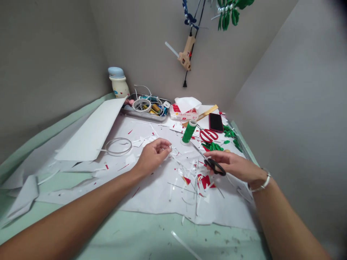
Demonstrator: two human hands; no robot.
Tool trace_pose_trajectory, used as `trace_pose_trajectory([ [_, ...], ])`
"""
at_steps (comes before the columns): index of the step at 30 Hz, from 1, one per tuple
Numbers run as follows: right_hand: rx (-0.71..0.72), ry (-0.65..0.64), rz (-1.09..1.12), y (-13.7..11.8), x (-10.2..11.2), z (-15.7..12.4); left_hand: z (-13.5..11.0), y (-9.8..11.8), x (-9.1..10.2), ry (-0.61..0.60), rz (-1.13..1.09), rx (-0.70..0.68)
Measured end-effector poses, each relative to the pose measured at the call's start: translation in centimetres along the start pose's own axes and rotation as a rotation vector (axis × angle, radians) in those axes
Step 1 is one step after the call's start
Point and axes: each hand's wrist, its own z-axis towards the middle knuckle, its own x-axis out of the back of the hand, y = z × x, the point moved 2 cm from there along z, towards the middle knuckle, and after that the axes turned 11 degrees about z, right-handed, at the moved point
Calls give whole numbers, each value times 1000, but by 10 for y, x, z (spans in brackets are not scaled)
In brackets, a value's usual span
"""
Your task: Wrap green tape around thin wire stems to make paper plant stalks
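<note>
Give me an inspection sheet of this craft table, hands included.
Surface: mint-green table covered by a white paper sheet.
Job's things: black-handled scissors; white paper strips.
Clutter: red paper scraps; green leaf cutouts; green thread spool; red-handled scissors; phone; metal tray of coiled wire.
Grippers: right hand holds the black-handled scissors; left hand pinched, anything held too small to tell.
Cables: black cord hanging down the wall.
Surroundings: grey walls; hot glue gun hanging above.

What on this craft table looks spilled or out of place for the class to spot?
Red and white paper scraps lie scattered over the white paper sheet around the left hand and the right hand with its black scissors, looking strewn rather than placed.
</note>
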Motion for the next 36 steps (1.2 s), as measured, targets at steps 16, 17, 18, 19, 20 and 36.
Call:
trace_pose_trajectory([
  [16,189,236,157,-16,-23,32,2,-3,0,-27,-77,23],
  [17,178,231,118,-19,-24,32,2,-3,0,-28,-83,31],
  [18,169,216,81,-21,-24,31,2,-3,0,-32,-86,33],
  [19,148,183,40,-23,-26,29,2,-4,0,-34,-86,29],
  [20,121,138,-9,-25,-27,28,2,-4,-1,-35,-84,23],
  [36,50,47,-511,-34,-33,25,3,-5,-1,-88,-58,13],
])
